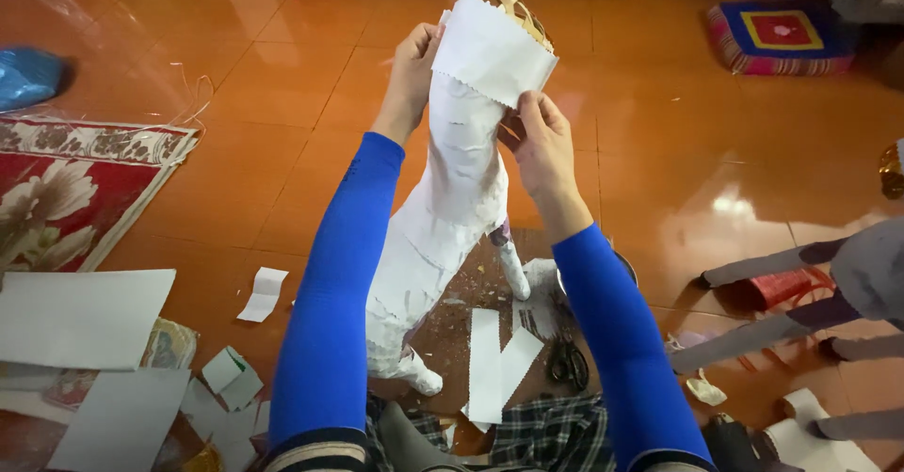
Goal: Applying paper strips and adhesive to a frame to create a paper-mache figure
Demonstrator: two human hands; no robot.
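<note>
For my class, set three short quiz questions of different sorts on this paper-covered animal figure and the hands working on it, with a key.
1. True or false: both hands touch the white paper strip with a zigzag edge.
2. What lies on the orange tiled floor beside the right forearm? A) black-handled scissors B) a hammer C) a paintbrush
3. Fill in: at the top of the white paper-covered animal figure, a bare woven ____ frame shows.

Key
1. True: the left hand and the right hand each hold an edge of the strip.
2. A, the black-handled scissors.
3. Bamboo, the woven frame.
</note>
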